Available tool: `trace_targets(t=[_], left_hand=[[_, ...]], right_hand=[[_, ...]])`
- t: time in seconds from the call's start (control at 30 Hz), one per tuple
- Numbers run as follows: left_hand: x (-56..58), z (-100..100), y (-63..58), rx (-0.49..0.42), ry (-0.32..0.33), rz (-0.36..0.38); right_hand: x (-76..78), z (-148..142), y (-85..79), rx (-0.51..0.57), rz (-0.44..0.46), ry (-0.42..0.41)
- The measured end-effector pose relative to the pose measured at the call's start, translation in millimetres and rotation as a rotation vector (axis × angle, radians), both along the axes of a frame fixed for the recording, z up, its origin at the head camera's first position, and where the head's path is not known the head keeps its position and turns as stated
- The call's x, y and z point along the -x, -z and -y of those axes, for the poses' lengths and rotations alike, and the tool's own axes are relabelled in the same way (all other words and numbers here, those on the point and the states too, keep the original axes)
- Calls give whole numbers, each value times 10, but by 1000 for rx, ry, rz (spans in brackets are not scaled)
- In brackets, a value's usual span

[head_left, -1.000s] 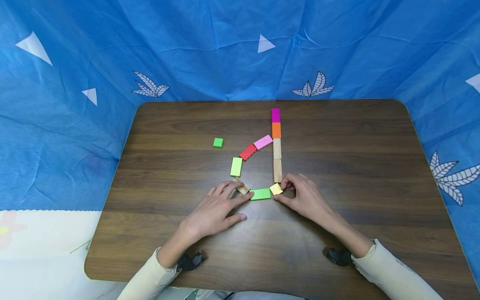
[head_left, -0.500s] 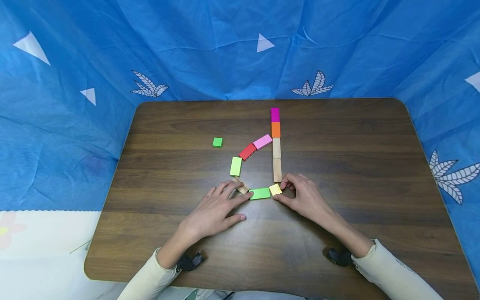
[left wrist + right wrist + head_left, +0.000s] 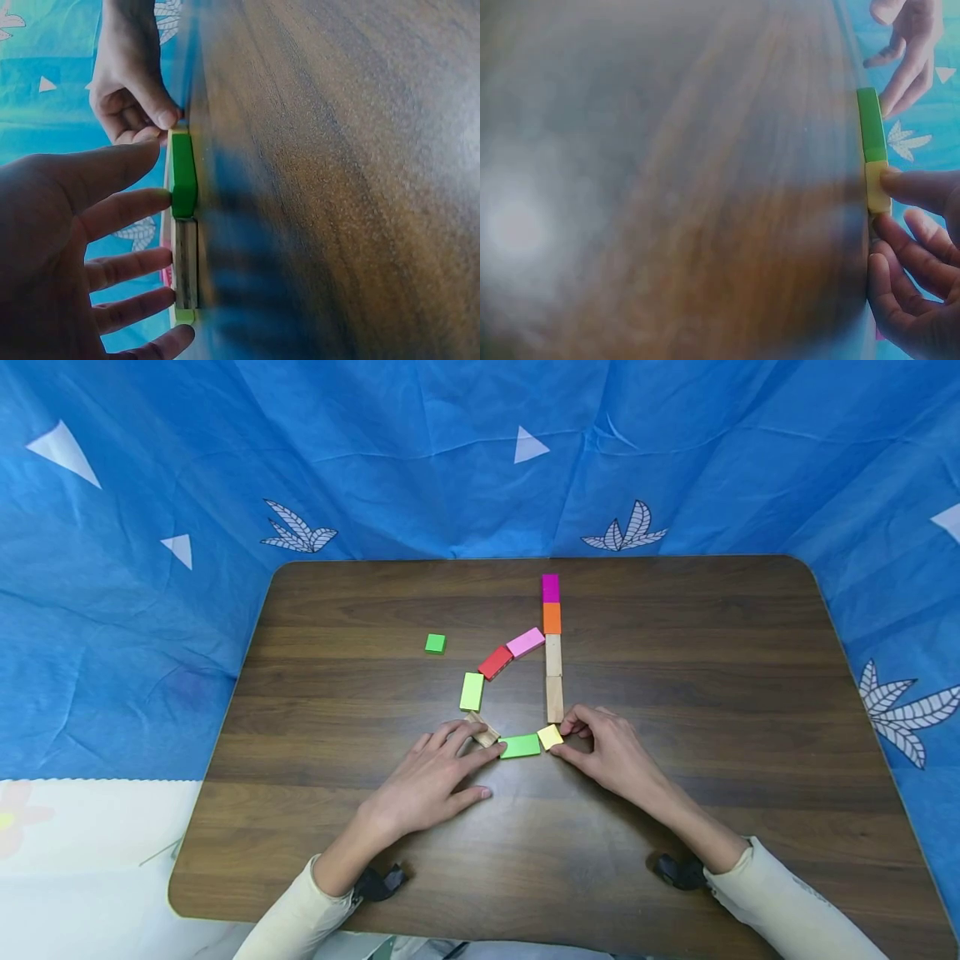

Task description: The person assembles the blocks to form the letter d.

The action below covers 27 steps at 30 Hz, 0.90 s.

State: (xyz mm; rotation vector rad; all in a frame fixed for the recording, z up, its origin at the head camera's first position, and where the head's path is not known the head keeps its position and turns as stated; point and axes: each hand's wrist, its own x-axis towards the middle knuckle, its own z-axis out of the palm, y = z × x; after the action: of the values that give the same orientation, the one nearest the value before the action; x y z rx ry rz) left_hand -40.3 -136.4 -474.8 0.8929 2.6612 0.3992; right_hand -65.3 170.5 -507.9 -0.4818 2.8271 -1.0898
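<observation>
In the head view, my left hand [image 3: 431,777] lies with fingers spread. Its fingertips touch a plain wooden block [image 3: 483,731] and the left end of a green block [image 3: 521,746]. My right hand [image 3: 613,756] pinches a small yellow block [image 3: 551,737] between thumb and curled fingers. That block meets the green one's right end and sits just below a column of plain wooden blocks [image 3: 554,697]. The left wrist view shows straight left fingers [image 3: 131,266] along the blocks. In the right wrist view the thumb presses on the yellow block [image 3: 877,187].
Orange [image 3: 552,618] and magenta [image 3: 551,588] blocks top the column. Pink [image 3: 526,642], red [image 3: 496,662] and lime [image 3: 472,692] blocks curve down its left side. A loose green square block [image 3: 435,644] lies apart on the brown table [image 3: 337,677]. A blue curtain [image 3: 435,460] hangs behind.
The right thumb and the yellow block have shifted very slightly. The left hand and the other blocks stay in place.
</observation>
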Motion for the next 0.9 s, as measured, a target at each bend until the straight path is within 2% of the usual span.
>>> trace_targets(t=[0.4, 0.6, 0.73, 0.9], left_hand=[[1, -3, -12, 6, 4, -21], [8, -1, -21, 0, -10, -28], [35, 21, -30, -29, -15, -39], [115, 98, -33, -102, -52, -23]], right_hand=[[7, -27, 0, 29, -3, 0], [46, -88, -17, 81, 42, -15], [140, -181, -69, 119, 41, -20], [334, -306, -102, 152, 32, -50]])
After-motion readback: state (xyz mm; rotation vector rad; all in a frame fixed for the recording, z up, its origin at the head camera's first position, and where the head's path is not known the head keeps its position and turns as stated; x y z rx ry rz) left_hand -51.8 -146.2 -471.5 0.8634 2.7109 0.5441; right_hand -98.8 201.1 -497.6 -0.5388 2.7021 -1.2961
